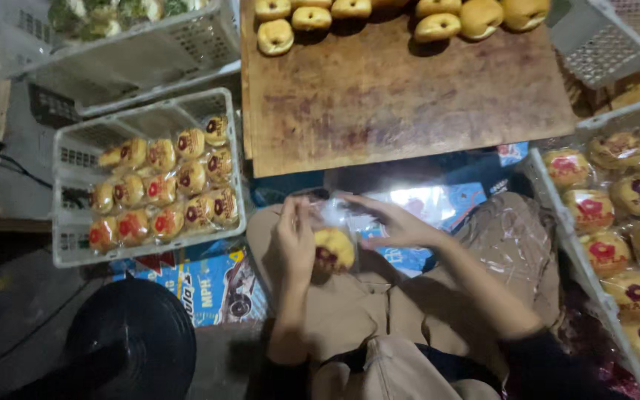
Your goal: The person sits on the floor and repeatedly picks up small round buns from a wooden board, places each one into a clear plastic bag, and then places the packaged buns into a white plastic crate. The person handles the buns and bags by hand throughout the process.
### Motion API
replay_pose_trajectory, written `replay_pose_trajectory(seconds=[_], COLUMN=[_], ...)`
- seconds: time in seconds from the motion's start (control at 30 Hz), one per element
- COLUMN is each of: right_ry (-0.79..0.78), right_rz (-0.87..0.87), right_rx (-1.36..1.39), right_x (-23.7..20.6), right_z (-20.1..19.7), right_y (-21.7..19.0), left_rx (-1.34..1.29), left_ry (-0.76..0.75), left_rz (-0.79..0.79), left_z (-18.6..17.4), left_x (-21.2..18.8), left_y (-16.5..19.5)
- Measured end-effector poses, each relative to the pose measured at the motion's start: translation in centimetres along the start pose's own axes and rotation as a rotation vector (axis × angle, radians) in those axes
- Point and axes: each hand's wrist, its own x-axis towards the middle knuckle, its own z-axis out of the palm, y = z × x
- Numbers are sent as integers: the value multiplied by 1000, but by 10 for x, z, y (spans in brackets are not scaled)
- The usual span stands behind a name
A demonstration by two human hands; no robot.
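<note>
Just above my lap, my left hand [295, 238] was closed around a bagged bun [333, 249], holding its clear wrapper; my right hand [398, 222] pinched the wrapper's open top with curled fingers; a white crate [67, 159] of wrapped buns sat at my left; bare buns [311, 18] lay on the wooden board [401, 96] ahead.

Two hands are in view, the left hand [295, 241] and the right hand [394, 222]. One bagged bun [333, 249] sits between them. Eight unwrapped buns [438, 27] line the far edge of the wooden board [409, 96]. Four white crates [68, 252] are visible. The left crate holds about fourteen wrapped buns [161, 189].
</note>
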Motion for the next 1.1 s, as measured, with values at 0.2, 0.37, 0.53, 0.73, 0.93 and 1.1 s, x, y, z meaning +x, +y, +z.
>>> replay_pose_trajectory(seconds=[0.2, 0.37, 0.53, 0.73, 0.93, 1.1], right_ry=[762, 586, 590, 378, 114, -217], right_rz=[281, 589, 422, 187, 479, 329], right_rx=[433, 468, -595, -1162, -1189, -1280], right_x=[57, 24, 89, 144, 149, 73], right_z=[103, 136, 28, -12, -3, 33], right_y=[88, 150, 219, 240, 218, 133], left_rx=[28, 346, 81, 405, 705, -71], left_ry=[342, 193, 107, 110, 63, -264], left_rz=[245, 153, -27, 151, 220, -24], left_z=[-3, -12, 21, 89, 118, 138], left_x=[11, -12, 79, 192, 154, 103], left_y=[-88, -150, -194, -218, -228, -195])
